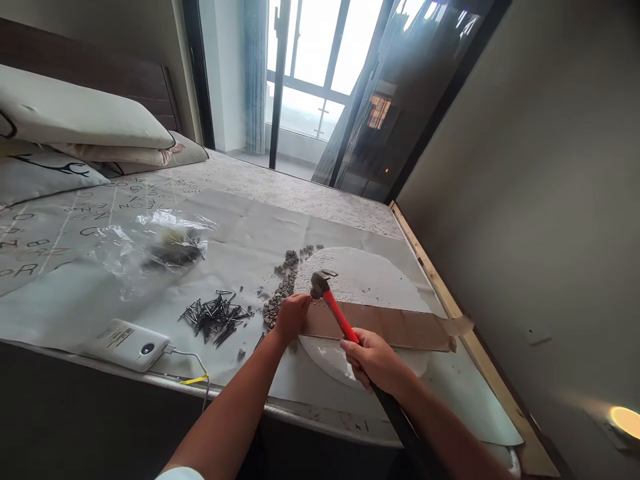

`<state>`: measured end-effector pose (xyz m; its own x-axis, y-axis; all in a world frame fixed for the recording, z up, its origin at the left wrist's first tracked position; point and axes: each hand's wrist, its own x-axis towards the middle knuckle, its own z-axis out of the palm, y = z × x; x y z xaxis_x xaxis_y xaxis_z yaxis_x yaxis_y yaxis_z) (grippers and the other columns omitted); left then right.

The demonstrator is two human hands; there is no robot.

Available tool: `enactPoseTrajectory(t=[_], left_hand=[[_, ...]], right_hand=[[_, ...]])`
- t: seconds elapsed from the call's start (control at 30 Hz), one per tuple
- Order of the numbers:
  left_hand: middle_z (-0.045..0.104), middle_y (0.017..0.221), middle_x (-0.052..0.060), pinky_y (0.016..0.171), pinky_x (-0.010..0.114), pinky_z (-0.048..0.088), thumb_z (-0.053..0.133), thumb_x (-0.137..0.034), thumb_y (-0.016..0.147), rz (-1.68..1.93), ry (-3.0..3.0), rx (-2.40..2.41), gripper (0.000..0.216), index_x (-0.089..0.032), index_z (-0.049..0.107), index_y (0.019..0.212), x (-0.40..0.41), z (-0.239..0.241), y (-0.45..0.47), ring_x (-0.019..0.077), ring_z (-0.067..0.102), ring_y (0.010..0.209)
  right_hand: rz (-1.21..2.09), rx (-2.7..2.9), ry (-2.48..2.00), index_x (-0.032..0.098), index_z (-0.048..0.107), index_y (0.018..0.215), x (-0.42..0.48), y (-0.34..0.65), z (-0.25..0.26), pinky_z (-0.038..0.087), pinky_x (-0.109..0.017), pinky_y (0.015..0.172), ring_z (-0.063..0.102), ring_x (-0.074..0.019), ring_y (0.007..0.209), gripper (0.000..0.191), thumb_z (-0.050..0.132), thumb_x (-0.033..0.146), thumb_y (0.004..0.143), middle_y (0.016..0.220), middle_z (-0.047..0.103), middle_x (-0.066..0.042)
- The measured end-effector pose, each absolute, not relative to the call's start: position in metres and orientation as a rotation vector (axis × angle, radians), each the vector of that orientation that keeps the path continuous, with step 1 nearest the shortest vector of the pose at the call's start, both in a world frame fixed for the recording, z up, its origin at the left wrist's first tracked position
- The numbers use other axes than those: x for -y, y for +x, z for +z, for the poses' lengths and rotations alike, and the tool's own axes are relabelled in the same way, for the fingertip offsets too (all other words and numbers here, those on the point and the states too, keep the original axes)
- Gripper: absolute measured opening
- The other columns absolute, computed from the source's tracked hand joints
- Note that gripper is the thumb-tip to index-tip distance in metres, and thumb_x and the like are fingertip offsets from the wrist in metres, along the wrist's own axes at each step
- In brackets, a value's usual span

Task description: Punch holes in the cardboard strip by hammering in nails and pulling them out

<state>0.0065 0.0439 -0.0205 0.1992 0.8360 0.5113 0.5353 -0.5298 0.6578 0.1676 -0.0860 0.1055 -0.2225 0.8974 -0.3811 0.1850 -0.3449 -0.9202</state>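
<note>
My right hand [373, 358] grips a claw hammer [341, 319] by its red and black handle. The hammer's dark head is just above the fingertips of my left hand [292, 316], by the left end of a brown board [380, 325]. My left fingers are pinched together; whatever they hold is too small or hidden to make out. Beneath the board lies a white round foam-like sheet [367, 270], its top partly rough. Small dark dots, perhaps nail heads, show at the board's left end. Grey stone pieces [283, 285] lie along the round sheet's left edge.
A pile of loose nails [215, 316] lies left of my left hand. Nearer the bed's edge is a white power bank [131, 345] with a cable. Behind are a clear plastic bag [165, 243] and folded bedding [85, 117]. A wooden rail [435, 277] runs along the right wall.
</note>
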Motion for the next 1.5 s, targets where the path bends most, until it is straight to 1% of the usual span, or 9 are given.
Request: enactPoseTrajectory(t=[0.17,0.33,0.53,0.73,0.87,1.03,1.2,1.37,1.5], left_hand=[[0.053,0.059,0.001,0.059,0.023,0.033,0.039,-0.027,0.087,1.244,2.124,-1.330,0.033,-0.017,0.049,0.057,-0.045,-0.022,0.006,0.0112,0.046,0.058],[0.053,0.060,0.001,0.059,0.023,0.033,0.039,-0.026,0.087,1.249,2.121,-1.309,0.032,-0.018,0.050,0.057,-0.045,-0.022,0.007,0.0115,0.046,0.058],[0.051,0.058,0.001,0.059,0.024,0.033,0.039,-0.025,0.087,1.237,2.138,-1.304,0.032,-0.017,0.049,0.057,-0.044,-0.021,0.007,0.0110,0.044,0.058],[0.053,0.058,0.001,0.056,0.024,0.033,0.042,-0.020,0.085,1.261,2.126,-1.282,0.030,-0.018,0.050,0.057,-0.045,-0.021,0.007,0.0112,0.045,0.056],[0.048,0.055,0.000,0.056,0.024,0.032,0.039,-0.022,0.086,1.238,2.141,-1.303,0.033,-0.018,0.047,0.054,-0.044,-0.019,0.006,0.0108,0.042,0.055],[0.048,0.055,0.000,0.058,0.024,0.033,0.039,-0.024,0.086,1.247,2.115,-1.301,0.034,-0.018,0.045,0.053,-0.043,-0.018,0.005,0.0113,0.044,0.056],[0.048,0.055,0.000,0.058,0.024,0.033,0.039,-0.025,0.086,1.219,2.126,-1.301,0.034,-0.018,0.045,0.053,-0.045,-0.021,0.004,0.0113,0.044,0.057],[0.049,0.056,0.000,0.056,0.023,0.033,0.041,-0.023,0.084,1.253,2.110,-1.293,0.031,-0.018,0.047,0.054,-0.047,-0.024,0.004,0.0110,0.044,0.055],[0.052,0.058,0.001,0.058,0.023,0.034,0.041,-0.024,0.085,1.243,2.126,-1.290,0.032,-0.018,0.047,0.054,-0.047,-0.023,0.004,0.0114,0.046,0.058]], right_hand=[[1.541,1.303,-1.364,0.021,0.038,0.074,0.089,0.168,0.114,0.023,-0.015,0.024,0.028,-0.0027,0.028,0.024,0.048,0.042,0.080,0.048,0.031,0.012],[1.603,1.288,-1.490,0.022,0.033,0.069,0.082,0.163,0.105,0.020,-0.016,0.023,0.028,-0.0029,0.025,0.025,0.051,0.038,0.074,0.045,0.034,0.013],[1.514,1.314,-1.419,0.021,0.039,0.073,0.081,0.161,0.111,0.022,-0.016,0.024,0.031,-0.0033,0.027,0.020,0.048,0.038,0.077,0.046,0.033,0.012],[1.572,1.293,-1.517,0.021,0.035,0.069,0.077,0.157,0.110,0.021,-0.017,0.024,0.030,-0.0032,0.026,0.020,0.050,0.034,0.073,0.045,0.034,0.012],[1.533,1.281,-1.402,0.021,0.039,0.074,0.078,0.157,0.114,0.021,-0.016,0.025,0.029,-0.0029,0.027,0.020,0.050,0.037,0.076,0.047,0.033,0.012],[1.597,1.246,-1.525,0.022,0.034,0.069,0.075,0.154,0.107,0.021,-0.017,0.023,0.028,-0.0035,0.025,0.022,0.052,0.035,0.071,0.044,0.033,0.013],[1.494,1.276,-1.399,0.021,0.039,0.073,0.078,0.154,0.111,0.021,-0.016,0.025,0.027,-0.0028,0.027,0.020,0.050,0.037,0.074,0.045,0.031,0.013],[1.569,1.241,-1.539,0.022,0.034,0.067,0.078,0.149,0.110,0.021,-0.017,0.025,0.026,-0.0030,0.027,0.020,0.050,0.033,0.071,0.043,0.031,0.013],[1.474,1.262,-1.433,0.021,0.037,0.070,0.081,0.149,0.114,0.021,-0.017,0.027,0.026,-0.0025,0.028,0.020,0.051,0.035,0.073,0.044,0.031,0.012]])
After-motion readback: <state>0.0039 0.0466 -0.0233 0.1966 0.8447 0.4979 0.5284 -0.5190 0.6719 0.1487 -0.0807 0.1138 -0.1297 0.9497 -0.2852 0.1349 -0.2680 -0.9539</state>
